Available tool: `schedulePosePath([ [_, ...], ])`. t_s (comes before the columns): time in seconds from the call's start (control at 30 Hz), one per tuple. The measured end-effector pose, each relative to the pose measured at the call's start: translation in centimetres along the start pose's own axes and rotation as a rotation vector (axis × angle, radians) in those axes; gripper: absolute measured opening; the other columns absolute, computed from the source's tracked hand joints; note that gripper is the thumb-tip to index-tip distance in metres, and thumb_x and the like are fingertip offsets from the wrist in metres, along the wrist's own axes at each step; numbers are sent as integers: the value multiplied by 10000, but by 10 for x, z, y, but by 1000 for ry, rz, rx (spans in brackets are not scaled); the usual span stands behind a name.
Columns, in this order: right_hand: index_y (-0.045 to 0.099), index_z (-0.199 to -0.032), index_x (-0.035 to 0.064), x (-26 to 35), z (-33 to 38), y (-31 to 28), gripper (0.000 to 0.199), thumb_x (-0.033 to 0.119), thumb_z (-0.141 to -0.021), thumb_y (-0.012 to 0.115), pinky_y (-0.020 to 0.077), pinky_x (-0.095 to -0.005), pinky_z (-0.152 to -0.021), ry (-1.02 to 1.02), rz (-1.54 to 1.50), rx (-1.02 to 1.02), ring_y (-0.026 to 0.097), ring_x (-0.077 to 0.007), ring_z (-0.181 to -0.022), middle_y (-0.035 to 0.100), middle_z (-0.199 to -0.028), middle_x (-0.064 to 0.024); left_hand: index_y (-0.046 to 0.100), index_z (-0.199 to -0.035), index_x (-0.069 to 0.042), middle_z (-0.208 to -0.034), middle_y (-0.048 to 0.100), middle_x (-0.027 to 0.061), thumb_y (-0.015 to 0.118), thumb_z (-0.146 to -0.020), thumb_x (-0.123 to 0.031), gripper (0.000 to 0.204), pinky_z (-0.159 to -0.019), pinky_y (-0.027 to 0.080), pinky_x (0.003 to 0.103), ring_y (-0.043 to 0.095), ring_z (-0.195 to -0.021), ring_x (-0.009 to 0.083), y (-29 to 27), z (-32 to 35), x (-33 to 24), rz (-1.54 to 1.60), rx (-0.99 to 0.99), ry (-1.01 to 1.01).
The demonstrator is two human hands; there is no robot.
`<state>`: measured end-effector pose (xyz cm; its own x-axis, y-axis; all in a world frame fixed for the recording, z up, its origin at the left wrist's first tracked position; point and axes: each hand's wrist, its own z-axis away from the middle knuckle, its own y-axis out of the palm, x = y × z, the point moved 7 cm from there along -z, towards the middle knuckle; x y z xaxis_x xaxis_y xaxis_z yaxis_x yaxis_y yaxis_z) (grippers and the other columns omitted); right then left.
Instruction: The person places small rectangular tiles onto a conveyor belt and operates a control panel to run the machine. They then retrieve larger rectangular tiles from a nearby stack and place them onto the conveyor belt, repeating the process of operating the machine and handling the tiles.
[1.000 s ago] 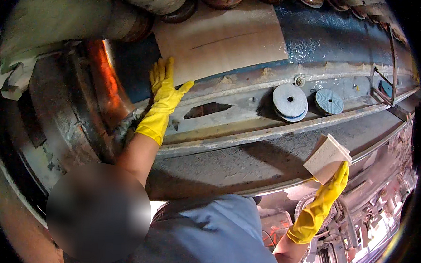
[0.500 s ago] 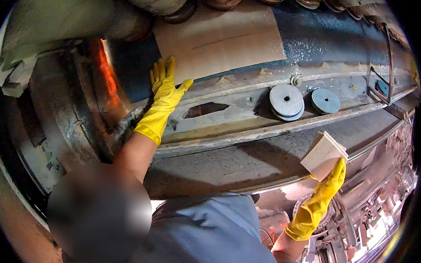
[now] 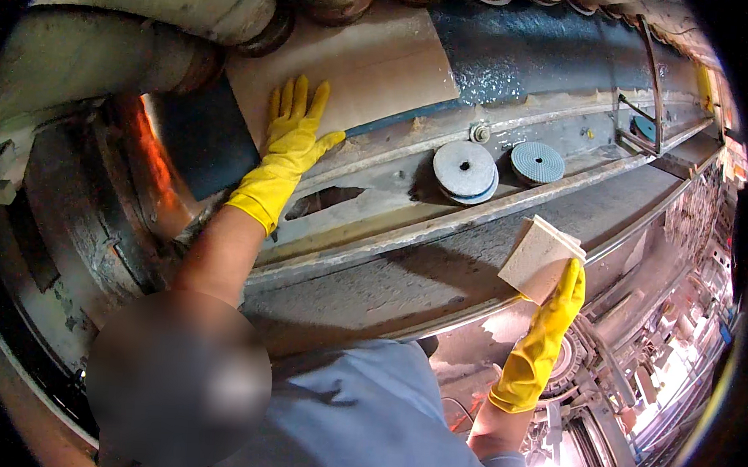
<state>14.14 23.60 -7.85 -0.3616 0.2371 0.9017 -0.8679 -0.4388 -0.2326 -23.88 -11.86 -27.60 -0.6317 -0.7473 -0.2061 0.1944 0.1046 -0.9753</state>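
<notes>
Right now the right hand, in a yellow glove, grips a pale square block from below at about four o'clock, pressing it against the long grey slab. The left hand lies flat and released, fingers spread, on the tan board at eleven o'clock, holding nothing. Two round discs sit at one o'clock, apart from both hands. That block looks stiff, light and thin-edged, probably chippy at the corners; a hold across its lower edge, thumb behind, seems safest. Wet gloves could make it slippery.
</notes>
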Motion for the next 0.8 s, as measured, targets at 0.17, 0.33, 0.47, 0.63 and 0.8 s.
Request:
schedulePosePath([
  [0.17, 694, -1263, 33, 5, 5, 5, 350, 327, -1076, 656, 523, -253, -838, 12, 25, -27, 667, -113, -949, 722, -1104, -22, 370, -1637, -169, -1687, 298, 257, 760, -857, -595, 970, -1291, 121, 588, 240, -1568, 462, 0, -5, 1, 95, 22, -42],
  [0.33, 699, -1277, 62, 12, 33, 48, 358, 356, -1084, 629, 516, -266, -829, 73, 94, 14, 647, -108, -958, 711, -1091, -14, 406, -1611, -99, -1635, 413, 215, 823, -899, -373, 870, -1247, 320, 481, 416, -1498, 377, -70, 12, -62, 634, 78, -42],
  [0.47, 608, -1428, -1, -42, 35, 101, 528, 410, -1101, 554, 487, -370, -1065, 147, 177, 242, 623, -211, -1216, 666, -1359, -132, 424, -1578, -30, -1465, 602, 154, 812, -952, -204, 757, -1106, 494, 378, 625, -1293, 245, -107, 62, -140, 1695, 430, -168],
  [0.63, 566, -1452, 16, -51, 69, 187, 534, 418, -1101, 563, 464, -354, -1105, 477, -232, 515, 611, -200, -1273, 654, -1393, -115, 345, -1581, 7, -1416, 603, 126, 736, -1004, -186, 723, -1098, 484, 372, 593, -1291, 192, -139, 84, -167, 1851, 373, -279],
  [0.8, 522, -1480, 32, -42, 91, 212, 484, 321, -1100, 595, 482, -373, -1106, 583, -508, 693, 629, -232, -1282, 660, -1379, -101, 368, -1590, -15, -1441, 593, 123, 721, -1010, -163, 695, -1120, 459, 365, 574, -1313, 196, -141, 96, -153, 1755, 483, -269],
])
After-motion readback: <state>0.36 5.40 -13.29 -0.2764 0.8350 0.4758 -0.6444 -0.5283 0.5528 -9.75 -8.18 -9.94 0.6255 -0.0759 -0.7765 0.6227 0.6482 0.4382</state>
